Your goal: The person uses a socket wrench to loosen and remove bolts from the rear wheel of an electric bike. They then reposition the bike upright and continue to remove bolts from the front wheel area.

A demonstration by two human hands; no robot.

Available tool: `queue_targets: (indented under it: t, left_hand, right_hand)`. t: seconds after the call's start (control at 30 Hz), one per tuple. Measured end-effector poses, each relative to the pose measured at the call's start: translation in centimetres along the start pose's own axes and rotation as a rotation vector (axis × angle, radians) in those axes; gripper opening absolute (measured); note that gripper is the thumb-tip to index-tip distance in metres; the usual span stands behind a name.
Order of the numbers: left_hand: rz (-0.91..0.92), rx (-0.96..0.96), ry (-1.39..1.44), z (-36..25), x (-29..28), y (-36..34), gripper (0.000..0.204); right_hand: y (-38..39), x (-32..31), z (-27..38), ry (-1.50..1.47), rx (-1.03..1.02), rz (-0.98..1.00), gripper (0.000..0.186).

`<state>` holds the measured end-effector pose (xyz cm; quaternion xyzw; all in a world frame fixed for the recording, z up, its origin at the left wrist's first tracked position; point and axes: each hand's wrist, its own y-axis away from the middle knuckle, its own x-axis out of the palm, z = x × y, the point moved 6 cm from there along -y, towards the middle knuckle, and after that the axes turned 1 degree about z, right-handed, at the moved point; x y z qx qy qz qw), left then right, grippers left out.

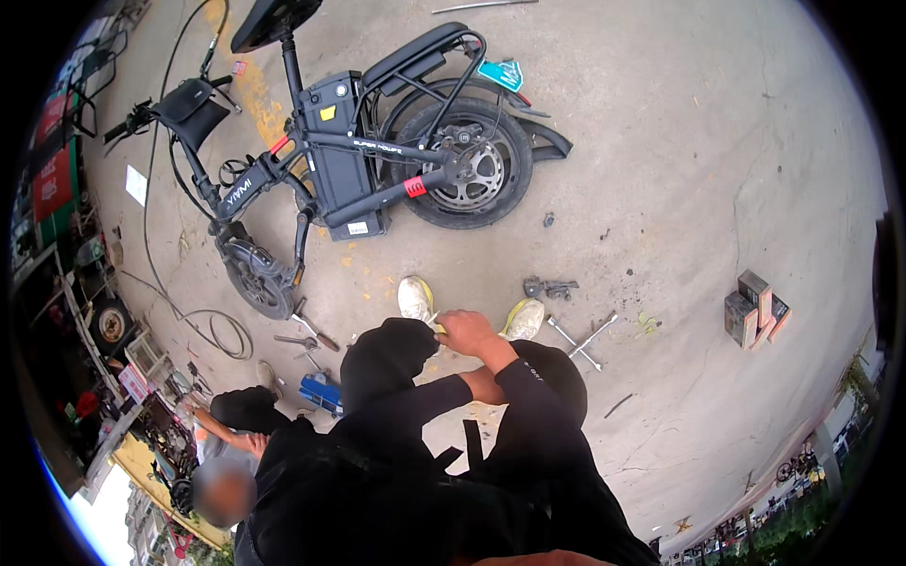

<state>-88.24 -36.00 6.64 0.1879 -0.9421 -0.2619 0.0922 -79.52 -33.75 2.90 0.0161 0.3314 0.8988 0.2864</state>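
Observation:
My right hand [468,332] reaches across between my knees, fingers curled together beside my left knee [392,351]. A small pale bit shows at its fingertips, too small to name. Below it, my left hand [482,386] is mostly covered by my right sleeve, and its fingers are hidden. My white shoes [415,298] rest on the concrete on both sides of my right hand. Ahead of me stands a black folding electric bike [344,156], its rear wheel [462,165] to the right. Neither hand touches it.
A cross-shaped lug wrench [582,341] and a dark metal part [550,289] lie by my right foot. Several small boxes [755,309] sit far right. Hand tools [314,332], a blue tool [322,391] and a hose [215,321] are leftward. Another person [222,443] is at lower left.

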Motion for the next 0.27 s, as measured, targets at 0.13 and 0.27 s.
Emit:
queue_targets:
  t: [0.13,0.27]
  left_hand:
    - [-0.11,-0.655,-0.879,1.7,-8.8,4.7,0.018]
    - [-0.698,-0.389,-0.278,-10.1,-17.8,16.3,0.023]
  right_hand:
    - [11.2,-4.1,-6.3,-0.47,1.195,-0.716,0.044]
    - [22.6,-9.9,-1.8,-0.729,0.32,-0.303,0.041]
